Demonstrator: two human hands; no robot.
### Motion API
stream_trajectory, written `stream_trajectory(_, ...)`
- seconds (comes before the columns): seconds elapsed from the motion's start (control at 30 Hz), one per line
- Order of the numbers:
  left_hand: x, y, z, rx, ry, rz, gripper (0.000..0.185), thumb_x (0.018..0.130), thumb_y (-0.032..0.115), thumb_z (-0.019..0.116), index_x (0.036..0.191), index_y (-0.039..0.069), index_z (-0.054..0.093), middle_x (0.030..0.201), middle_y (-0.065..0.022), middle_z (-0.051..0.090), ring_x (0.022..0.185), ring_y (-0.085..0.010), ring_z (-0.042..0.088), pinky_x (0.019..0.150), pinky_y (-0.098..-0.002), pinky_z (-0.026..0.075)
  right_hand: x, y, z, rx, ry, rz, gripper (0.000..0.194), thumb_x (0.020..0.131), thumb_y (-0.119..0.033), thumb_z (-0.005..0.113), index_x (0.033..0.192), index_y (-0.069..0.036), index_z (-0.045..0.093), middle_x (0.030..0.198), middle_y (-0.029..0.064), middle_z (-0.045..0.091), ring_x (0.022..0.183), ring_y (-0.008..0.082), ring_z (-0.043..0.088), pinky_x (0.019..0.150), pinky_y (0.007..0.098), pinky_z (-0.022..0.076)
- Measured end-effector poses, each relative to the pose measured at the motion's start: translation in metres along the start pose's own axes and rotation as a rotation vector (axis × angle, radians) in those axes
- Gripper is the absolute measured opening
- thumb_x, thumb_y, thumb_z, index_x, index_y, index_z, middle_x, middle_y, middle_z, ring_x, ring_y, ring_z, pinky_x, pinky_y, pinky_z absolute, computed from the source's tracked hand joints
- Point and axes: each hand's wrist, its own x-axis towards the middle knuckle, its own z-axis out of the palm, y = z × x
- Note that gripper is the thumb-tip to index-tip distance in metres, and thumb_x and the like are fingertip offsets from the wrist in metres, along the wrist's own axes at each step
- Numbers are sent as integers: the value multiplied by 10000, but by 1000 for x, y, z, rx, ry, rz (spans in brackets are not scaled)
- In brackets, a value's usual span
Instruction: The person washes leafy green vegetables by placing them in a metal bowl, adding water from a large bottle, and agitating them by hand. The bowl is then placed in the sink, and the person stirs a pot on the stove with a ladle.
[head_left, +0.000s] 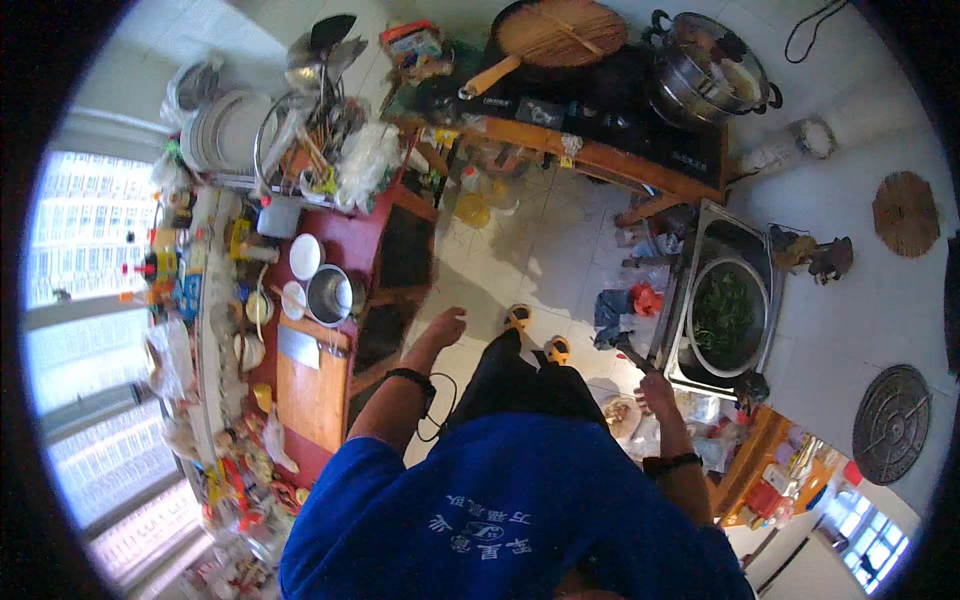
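Observation:
My left hand (448, 327) hangs over the floor beside the red counter, its fingers loosely bent and holding nothing. My right hand (657, 393) is just below the sink's near left corner, closed around a narrow dark thing that looks like a knife (636, 358), pointing up and left. Leafy greens (724, 311) fill a round metal basin (765, 289) in the steel sink (703, 223). On the left counter, a broad-bladed cleaver (298, 348) lies on a wooden cutting board (311, 401). Above the board are a metal pot (330, 295) and white bowls (307, 256).
A gas stove (540, 112) at the top bears a wok with a wooden lid (562, 31) and a steamer pot (701, 75). A dish rack with plates (232, 133) stands at upper left. Bags (619, 311) lie beside the sink's base. Bottles (166, 264) line the windowsill.

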Motion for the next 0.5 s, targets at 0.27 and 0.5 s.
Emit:
stream_trajectory(0.27,-196,87,61,-821,-315,-1037,520,902,450,675,1301,132,574,1027,-92,675,859,-212,664,684,-368,578,29,-56,-3,-98,-177,19,118,868,-159,658,956,-97,612,752,70,640,537,146,576,426,308,446)
stream_trajectory(0.5,-273,174,94,-1130,-421,-1119,455,931,464,610,1242,132,616,1141,-82,656,928,-207,634,817,-367,516,31,20,-2,-571,-101,-1,180,855,-233,640,869,-60,685,672,79,654,567,214,647,485,367,500)
